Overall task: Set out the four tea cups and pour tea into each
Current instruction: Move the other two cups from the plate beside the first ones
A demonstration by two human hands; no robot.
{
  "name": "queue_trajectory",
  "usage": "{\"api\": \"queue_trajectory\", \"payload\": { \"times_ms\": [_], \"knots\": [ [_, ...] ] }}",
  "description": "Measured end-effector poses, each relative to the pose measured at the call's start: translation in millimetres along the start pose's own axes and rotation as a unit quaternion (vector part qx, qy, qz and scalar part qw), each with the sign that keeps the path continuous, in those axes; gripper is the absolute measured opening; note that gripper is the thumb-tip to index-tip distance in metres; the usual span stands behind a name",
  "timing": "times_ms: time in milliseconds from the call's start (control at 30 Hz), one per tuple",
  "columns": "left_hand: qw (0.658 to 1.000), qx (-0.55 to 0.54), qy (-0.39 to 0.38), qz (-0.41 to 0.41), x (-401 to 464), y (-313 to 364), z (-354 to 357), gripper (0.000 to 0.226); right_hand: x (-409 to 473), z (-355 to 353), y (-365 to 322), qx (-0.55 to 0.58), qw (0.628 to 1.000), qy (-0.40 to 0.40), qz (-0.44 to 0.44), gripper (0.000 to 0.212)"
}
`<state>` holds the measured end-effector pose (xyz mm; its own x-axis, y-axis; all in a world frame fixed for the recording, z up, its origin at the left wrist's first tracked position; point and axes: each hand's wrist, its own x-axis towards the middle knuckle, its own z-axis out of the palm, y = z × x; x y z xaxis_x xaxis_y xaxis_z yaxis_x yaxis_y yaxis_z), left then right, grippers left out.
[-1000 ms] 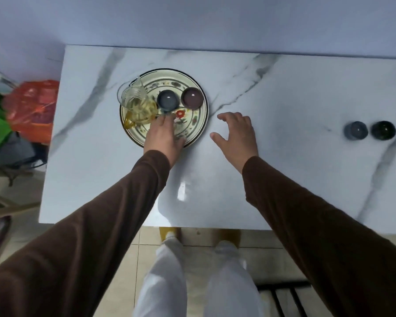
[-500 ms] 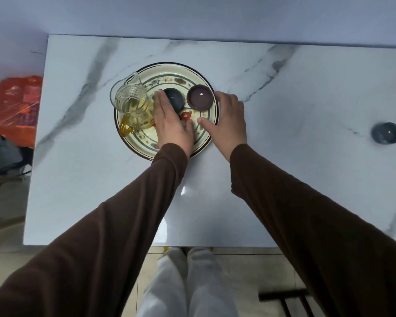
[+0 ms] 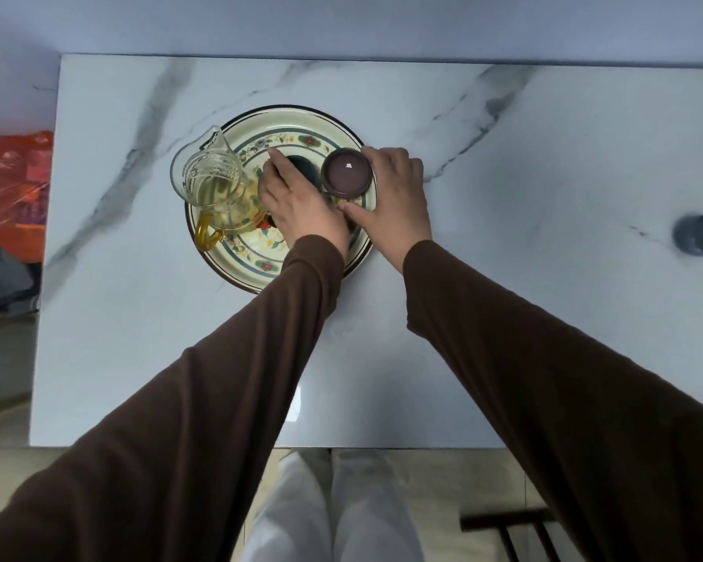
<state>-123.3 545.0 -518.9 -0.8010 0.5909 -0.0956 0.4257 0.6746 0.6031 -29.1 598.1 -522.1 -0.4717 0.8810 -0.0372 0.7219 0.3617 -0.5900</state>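
Marble bench (image 3: 504,277) — both hands grip cups on the plate (image 3: 301,119): left hand (image 3: 297,200) dark cup (image 3: 301,166), right hand (image 3: 394,196) purple cup (image 3: 346,172); lift straight, clear of the jug (image 3: 216,188).

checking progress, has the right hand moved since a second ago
Yes. The right hand has gone left from the bare table to the plate's right rim, and now wraps the purple cup.

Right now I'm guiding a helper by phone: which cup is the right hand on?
Find the flowered plate left of middle on the marble table. The cup sits at its right edge, the right hand around it. It is purple-brown; the neighbour under the left hand is dark.
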Motion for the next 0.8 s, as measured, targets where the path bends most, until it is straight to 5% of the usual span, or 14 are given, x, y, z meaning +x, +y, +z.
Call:
{"api": "queue_trajectory", "payload": {
  "times_ms": [800],
  "knots": [
    [0.987, -0.033, -0.067, 0.142, -32, -17, -45, 0.069, -40, -40, -5, 0.06, 0.998, 0.019, 0.01, 0.069]
  ]
}}
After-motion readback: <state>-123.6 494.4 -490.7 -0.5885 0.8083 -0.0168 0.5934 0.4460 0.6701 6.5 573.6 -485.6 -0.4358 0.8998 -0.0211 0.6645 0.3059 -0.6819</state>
